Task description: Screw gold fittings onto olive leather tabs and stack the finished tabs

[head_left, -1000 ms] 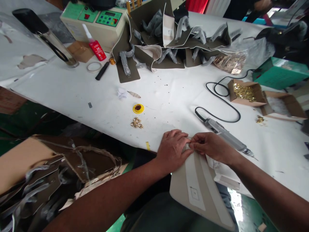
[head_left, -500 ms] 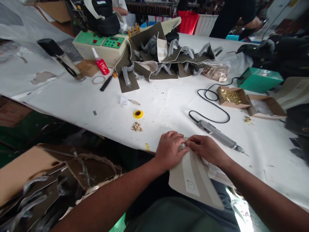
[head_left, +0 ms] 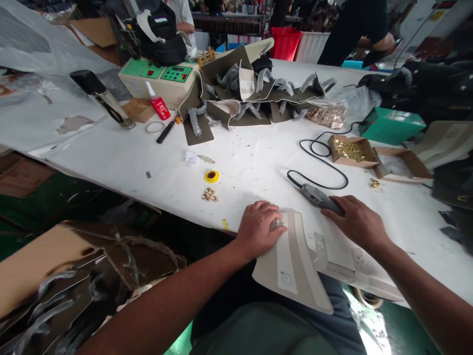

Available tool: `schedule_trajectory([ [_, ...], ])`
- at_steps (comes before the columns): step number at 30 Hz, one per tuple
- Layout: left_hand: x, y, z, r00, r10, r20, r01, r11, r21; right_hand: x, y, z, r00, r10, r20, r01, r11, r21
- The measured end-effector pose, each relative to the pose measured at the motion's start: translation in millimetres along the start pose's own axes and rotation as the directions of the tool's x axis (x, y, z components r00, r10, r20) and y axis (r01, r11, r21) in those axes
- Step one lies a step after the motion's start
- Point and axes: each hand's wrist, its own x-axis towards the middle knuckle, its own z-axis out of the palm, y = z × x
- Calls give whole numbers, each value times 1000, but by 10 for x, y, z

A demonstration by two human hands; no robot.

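Observation:
My left hand (head_left: 259,228) grips the top left part of a beige bag panel (head_left: 295,268), its thumb lying on the face. The panel hangs over the table's front edge toward my lap, with paler strips and a small square mark on it. To the right, my right hand (head_left: 360,222) is wrapped round the grey body of an electric screwdriver (head_left: 314,195), which lies on the table. Its front end and bit are hidden by the hand. A black cord runs from its back end.
On the white table (head_left: 254,162) are a yellow dish (head_left: 212,176), several gold rings (head_left: 209,194), a box of gold fittings (head_left: 351,150), a green box (head_left: 392,125), a red glue bottle (head_left: 160,106) and stacked panels (head_left: 254,113). An open carton (head_left: 142,251) stands lower left.
My right hand has left the panel, moved right and closed round the electric screwdriver. My left hand has stayed on the panel, whose lower end has shifted slightly left.

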Motion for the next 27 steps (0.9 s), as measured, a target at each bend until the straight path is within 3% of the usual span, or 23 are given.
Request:
schedule_trajectory([
  [2,2,4,-2,1000,-2,0,2,1000,-1,-6,-23,-60,997,81,17,-83,985,150],
  [4,2,3,-1,1000,2,7,-1,1000,-4,-17,-110,-171,981,179,69,-190,859,475],
  [5,2,1,0,1000,5,12,-5,1000,-5,-21,-176,-235,974,206,91,-214,715,666],
  [7,0,-4,3,1000,9,20,-9,1000,-6,-22,-355,-359,974,203,101,-162,309,937],
  [9,0,-7,4,1000,9,24,-9,1000,-4,-19,-595,-456,982,173,74,-69,-32,997],
  [11,1,-6,2,1000,8,29,-8,1000,0,-22,-872,-506,979,198,43,-13,-150,989],
  [14,5,-1,-7,999,11,39,-11,1000,10,-48,-1262,-487,960,280,-33,57,-79,995],
  [17,7,-2,-14,999,15,51,-16,1000,25,-81,-1509,-384,970,233,-71,80,-29,996],
  [21,3,-12,-13,999,6,53,-8,999,31,-89,-1602,-208,972,191,-139,135,34,990],
  [27,-4,-9,-17,999,-2,52,1,1000,17,-73,-1606,-44,962,179,-205,166,211,963],
])
